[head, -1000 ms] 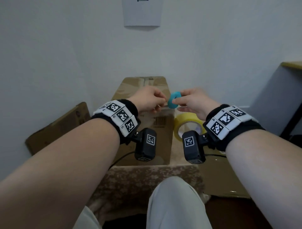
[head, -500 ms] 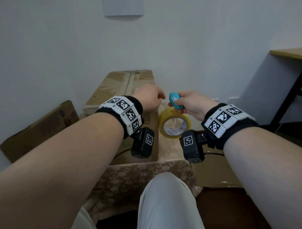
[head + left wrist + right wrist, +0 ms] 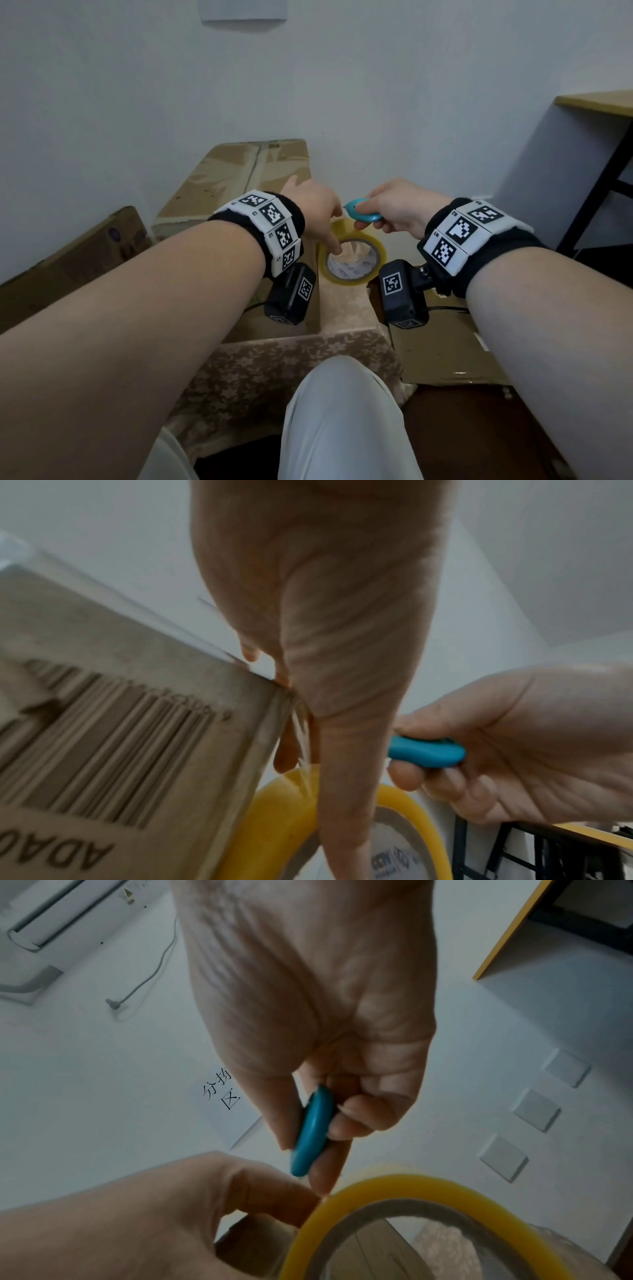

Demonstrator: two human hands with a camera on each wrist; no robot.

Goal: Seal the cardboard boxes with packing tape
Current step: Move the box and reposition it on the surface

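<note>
While the right hand (image 3: pixel 394 209) pinches the blue cutter (image 3: pixel 363 212), the left hand (image 3: pixel 315 209) reaches straight fingers (image 3: pixel 334 245) into the tape roll (image 3: pixel 352 255) — standing beside the cardboard box (image 3: pixel 239 185) on the patterned surface. Best hook the core firmly — the roll could tip.

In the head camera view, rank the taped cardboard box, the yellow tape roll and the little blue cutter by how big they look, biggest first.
1. Cardboard box, largest by far.
2. Tape roll.
3. Blue cutter, pinched in the right hand, partly hidden by fingers.
</note>
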